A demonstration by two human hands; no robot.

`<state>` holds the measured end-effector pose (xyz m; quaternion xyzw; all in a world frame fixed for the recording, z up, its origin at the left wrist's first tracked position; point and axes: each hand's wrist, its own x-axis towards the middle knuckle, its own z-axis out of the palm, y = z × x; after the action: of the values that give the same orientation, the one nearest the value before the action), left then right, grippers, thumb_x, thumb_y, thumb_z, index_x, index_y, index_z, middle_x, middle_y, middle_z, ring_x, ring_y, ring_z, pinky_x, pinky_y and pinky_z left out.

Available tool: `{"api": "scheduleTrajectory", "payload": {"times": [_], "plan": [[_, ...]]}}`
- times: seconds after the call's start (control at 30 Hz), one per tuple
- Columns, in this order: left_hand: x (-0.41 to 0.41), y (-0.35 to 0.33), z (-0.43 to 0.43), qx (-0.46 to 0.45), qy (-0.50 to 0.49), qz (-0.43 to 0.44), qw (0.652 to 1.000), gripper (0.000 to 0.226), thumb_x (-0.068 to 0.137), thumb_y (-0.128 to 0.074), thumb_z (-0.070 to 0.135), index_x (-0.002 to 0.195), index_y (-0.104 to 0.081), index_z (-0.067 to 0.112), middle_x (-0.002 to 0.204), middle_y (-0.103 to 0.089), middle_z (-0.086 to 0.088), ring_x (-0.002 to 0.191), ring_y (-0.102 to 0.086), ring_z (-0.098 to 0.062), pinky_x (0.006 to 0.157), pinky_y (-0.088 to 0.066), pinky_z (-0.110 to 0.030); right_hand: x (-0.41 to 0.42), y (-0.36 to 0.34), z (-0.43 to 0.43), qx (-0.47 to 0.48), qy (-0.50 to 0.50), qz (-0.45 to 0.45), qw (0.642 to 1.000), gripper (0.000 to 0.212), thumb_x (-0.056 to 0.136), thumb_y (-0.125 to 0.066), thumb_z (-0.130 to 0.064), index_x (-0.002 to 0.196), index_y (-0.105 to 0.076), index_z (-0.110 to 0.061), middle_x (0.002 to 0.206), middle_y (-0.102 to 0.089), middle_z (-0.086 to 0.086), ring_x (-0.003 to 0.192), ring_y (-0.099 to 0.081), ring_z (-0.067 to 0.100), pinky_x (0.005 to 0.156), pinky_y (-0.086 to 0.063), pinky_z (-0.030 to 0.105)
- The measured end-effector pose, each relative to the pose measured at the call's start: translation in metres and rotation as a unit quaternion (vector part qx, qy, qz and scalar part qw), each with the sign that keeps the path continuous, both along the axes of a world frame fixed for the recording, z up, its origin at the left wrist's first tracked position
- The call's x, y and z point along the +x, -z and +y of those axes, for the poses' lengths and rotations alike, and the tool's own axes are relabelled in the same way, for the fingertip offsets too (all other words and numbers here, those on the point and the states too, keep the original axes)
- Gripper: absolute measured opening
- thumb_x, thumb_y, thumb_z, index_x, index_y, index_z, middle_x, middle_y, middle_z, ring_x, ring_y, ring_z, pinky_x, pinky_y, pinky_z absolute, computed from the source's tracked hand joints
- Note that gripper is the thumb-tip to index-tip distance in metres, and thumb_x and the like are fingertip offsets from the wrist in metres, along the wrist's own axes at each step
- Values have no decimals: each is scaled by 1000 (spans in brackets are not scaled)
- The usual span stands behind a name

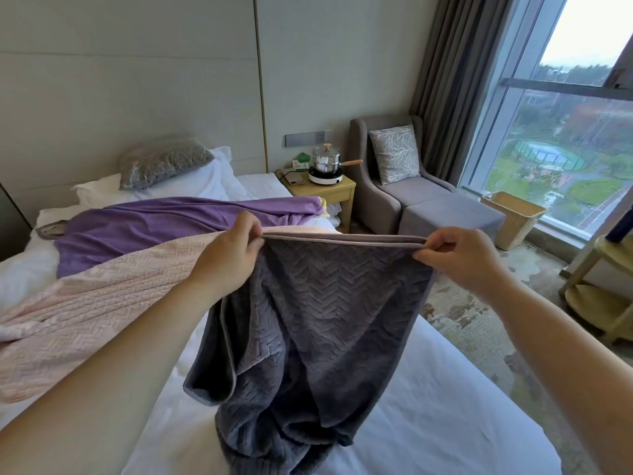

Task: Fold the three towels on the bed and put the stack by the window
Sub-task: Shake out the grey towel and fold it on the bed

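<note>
The grey towel (pixel 318 320) is pinched by the left hand (pixel 227 250) and right hand (pixel 459 258) — the bunched bottom below could get folded crooked.

**Bedside table** (pixel 337 190): pale wood, against the wall. It carries a lidded steel pot (pixel 325 158) with a wooden handle, set on a small white hob (pixel 325 177).
- Above it: grey switch plate (pixel 308 138) on a pale panelled wall (pixel 137 80).
- Left of it: bed (pixel 445 406) with a white sheet; a grey patterned pillow (pixel 164 162) lies on a white pillow (pixel 195 186).
- Right of it: grey armchair (pixel 407 195) holding a leaf-patterned cushion (pixel 394 154); matching footstool (pixel 452 216) against its front.
- Further right: woven basket (pixel 513 217) on the floor beside the tall window (pixel 565 149); grey-brown curtain (pixel 455 80) drawn back behind the armchair.
- Floor to its right: mottled grey-beige carpet (pixel 479 320).
- Far right: pale yellow shelf unit (pixel 599 303).
- Light: flat daylight from the window.
</note>
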<state>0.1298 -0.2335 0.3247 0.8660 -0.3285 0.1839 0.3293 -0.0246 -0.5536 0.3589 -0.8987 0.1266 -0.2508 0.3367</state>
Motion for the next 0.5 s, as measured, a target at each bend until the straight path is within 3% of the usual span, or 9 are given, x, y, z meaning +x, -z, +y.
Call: {"api": "scheduleTrajectory", "payload": {"times": [0.07, 0.13, 0.2, 0.27, 0.4, 0.5], "plan": [[-6, 12, 2, 84, 18, -60, 995, 28, 96, -50, 24, 118, -33, 30, 81, -64, -5, 62, -60, -31, 53, -36, -29, 2, -2, -6, 63, 6, -30, 998, 23, 74, -77, -16, 65, -60, -29, 59, -58, -8, 52, -51, 2, 50, -42, 15], [-12, 25, 2, 122, 29, -39, 991, 32, 97, -46, 33, 127, -34, 34, 80, -66, -3, 65, -63, -29, 55, -39, -30, 2, -6, -10, 122, -17, -37, 992, 24, 78, -73, -14, 77, -56, -30, 74, -61, 1, 66, -54, 13, 61, -43, 27], [-13, 39, 0, 134, 36, 11, 990, 21, 96, -46, 37, 116, -49, 31, 96, -69, -1, 85, -64, -28, 65, -42, -31, 1, -8, -10, 130, -50, -21, 990, 25, 81, -70, -11, 83, -59, -33, 86, -66, 5, 75, -57, 16, 71, -44, 29], [-14, 54, -1, 169, 38, 58, 983, 13, 95, -48, 35, 105, -53, 28, 104, -66, 1, 94, -61, -27, 69, -41, -32, 1, -7, -7, 86, -65, 8, 994, 26, 84, -67, -11, 78, -66, -36, 87, -69, 1, 81, -59, 14, 74, -45, 25], [-20, 90, 1, 278, -41, 140, 949, 11, 86, -49, 37, 90, -43, 28, 91, -60, 2, 74, -51, -20, 55, -32, -30, 3, 0, -4, 147, -62, 34, 987, 25, 88, -62, -10, 75, -68, -30, 81, -65, 1, 82, -56, 18, 76, -45, 32], [-18, 109, 1, 291, -123, 184, 931, 18, 86, -45, 44, 91, -48, 27, 84, -57, 5, 75, -53, -18, 51, -32, -27, 6, 11, -14, 120, -41, 56, 990, 21, 88, -62, -12, 75, -67, -29, 81, -66, 2, 79, -56, 17, 73, -45, 32]]}}
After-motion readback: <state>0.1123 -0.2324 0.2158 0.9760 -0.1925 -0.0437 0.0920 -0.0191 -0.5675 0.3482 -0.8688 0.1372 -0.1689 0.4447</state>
